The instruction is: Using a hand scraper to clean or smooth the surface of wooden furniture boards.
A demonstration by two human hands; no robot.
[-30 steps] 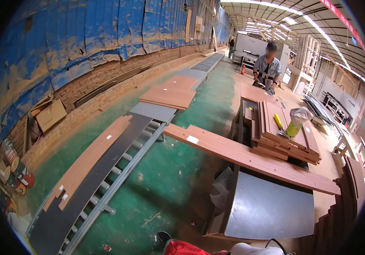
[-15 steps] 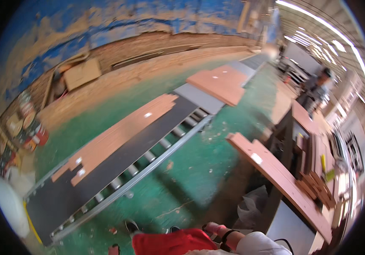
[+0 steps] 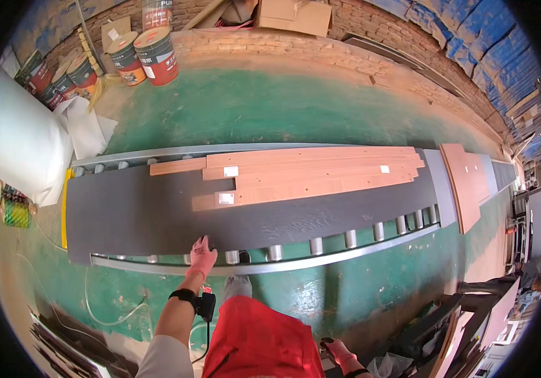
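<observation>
My left hand (image 3: 202,256), in a pink glove with dark fingertips, reaches to the near edge of a long dark board (image 3: 138,208). Its fingers are stretched out and appear to touch that edge, holding nothing. The board lies on a roller conveyor (image 3: 350,239). On top of it rest several wood-coloured panels (image 3: 308,173) of uneven length, side by side, with white labels (image 3: 231,171). Low by my right side hangs my right hand (image 3: 340,353), also pink-gloved. Its fingers look loosely apart with nothing visible in them; part of the hand blurs into the dark background.
At the conveyor's right end lie a grey board (image 3: 442,189) and a wide wood-coloured panel (image 3: 458,183). A large white roll (image 3: 22,120) stands at the left. Paint buckets (image 3: 156,57) sit by the brick wall. Stacked boards (image 3: 453,334) are at lower right; a hose (image 3: 110,323) crosses the floor.
My view has swung left from the stacked boards to face the conveyor squarely. My left hand has come into view at the dark board's near edge; my right hand shows at the lower edge.
</observation>
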